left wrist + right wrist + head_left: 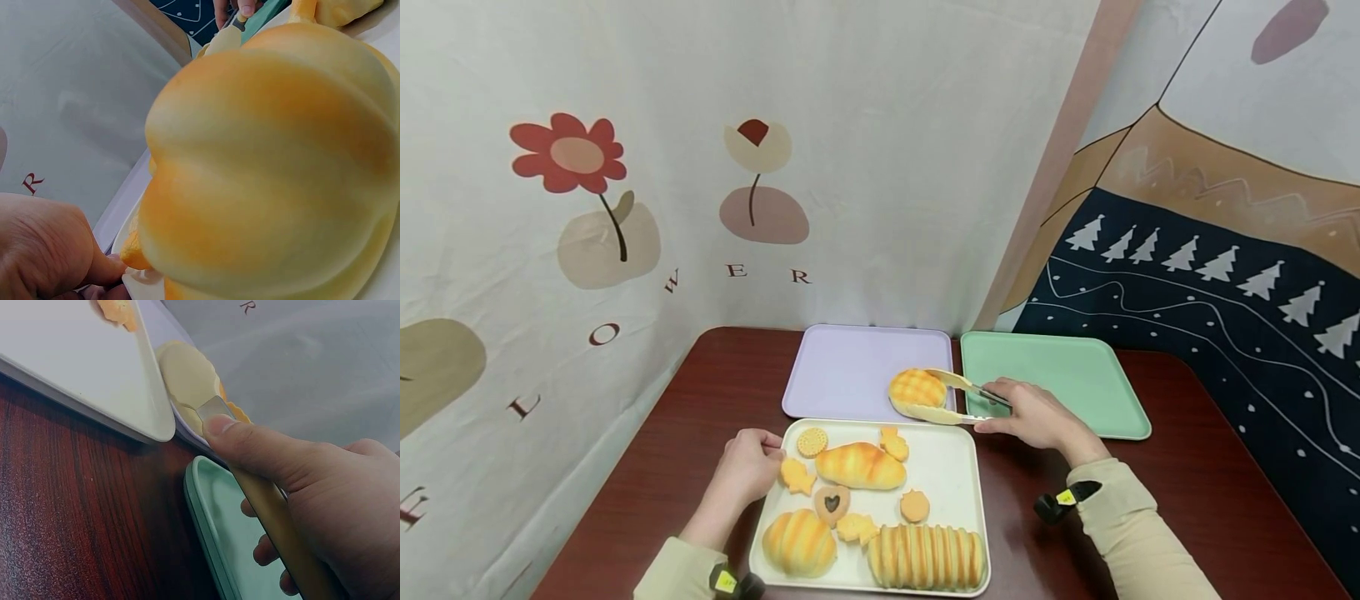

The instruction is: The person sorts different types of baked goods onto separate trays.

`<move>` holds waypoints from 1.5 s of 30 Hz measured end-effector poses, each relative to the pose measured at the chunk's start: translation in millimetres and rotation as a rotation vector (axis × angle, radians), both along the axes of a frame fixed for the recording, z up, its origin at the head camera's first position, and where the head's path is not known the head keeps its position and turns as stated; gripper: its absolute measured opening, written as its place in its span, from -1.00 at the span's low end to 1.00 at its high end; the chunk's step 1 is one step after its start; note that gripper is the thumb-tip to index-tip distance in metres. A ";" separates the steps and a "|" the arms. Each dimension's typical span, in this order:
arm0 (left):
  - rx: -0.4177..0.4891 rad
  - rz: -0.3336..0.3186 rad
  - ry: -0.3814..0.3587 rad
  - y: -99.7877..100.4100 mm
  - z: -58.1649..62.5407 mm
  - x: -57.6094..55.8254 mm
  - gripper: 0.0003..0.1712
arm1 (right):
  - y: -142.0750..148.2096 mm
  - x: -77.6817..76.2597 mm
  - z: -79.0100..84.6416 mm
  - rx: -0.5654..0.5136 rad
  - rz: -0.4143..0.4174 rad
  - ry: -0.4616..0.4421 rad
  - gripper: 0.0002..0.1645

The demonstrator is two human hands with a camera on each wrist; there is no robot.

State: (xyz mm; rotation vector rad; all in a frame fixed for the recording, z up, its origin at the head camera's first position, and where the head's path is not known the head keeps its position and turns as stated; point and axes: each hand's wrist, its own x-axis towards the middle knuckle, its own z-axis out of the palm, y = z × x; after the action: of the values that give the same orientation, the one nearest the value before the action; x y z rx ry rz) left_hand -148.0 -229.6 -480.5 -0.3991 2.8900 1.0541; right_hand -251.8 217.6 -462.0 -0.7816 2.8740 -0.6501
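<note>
My right hand [1037, 417] grips a pair of tongs [953, 380] with cream tips, its thumb pressed along one arm in the right wrist view. Between the tips is a round bun [917, 387] with a criss-cross top, at the near right corner of the lilac tray [842, 375]. At the far left corner of the white tray [943, 475], my left hand [745, 467] pinches the rim with thumb and fingers. Breads and several cookies lie on that tray. Filling much of the left wrist view, a striped oval bun [269, 175] hides most of the white tray.
To the right of the lilac tray is a green tray [1060, 375]. The white tray bears a long striped loaf [927, 557], a croissant-shaped bread [861, 465] and a heart cookie [832, 503]. A printed curtain [880, 167] hangs behind the dark wooden table [655, 467].
</note>
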 end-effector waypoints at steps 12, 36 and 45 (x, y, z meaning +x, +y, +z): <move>0.022 0.004 -0.003 0.4 1.7 1.1 -0.89 | -1.2 1.7 1.7 -0.001 -0.020 -0.024 0.03; 0.024 0.005 0.000 0.0 1.7 0.5 -0.91 | -0.6 3.9 4.6 -0.013 -0.084 -0.057 0.15; 0.030 0.006 -0.010 0.1 2.4 1.0 -0.90 | 2.2 7.3 12.8 -0.098 -0.073 -0.044 0.17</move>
State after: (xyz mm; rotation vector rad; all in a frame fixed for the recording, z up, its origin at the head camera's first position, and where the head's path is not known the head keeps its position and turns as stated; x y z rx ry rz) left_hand -147.0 -229.5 -478.1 -0.4104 2.8626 1.0911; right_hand -244.5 219.7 -449.3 -0.6675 2.8611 -0.8116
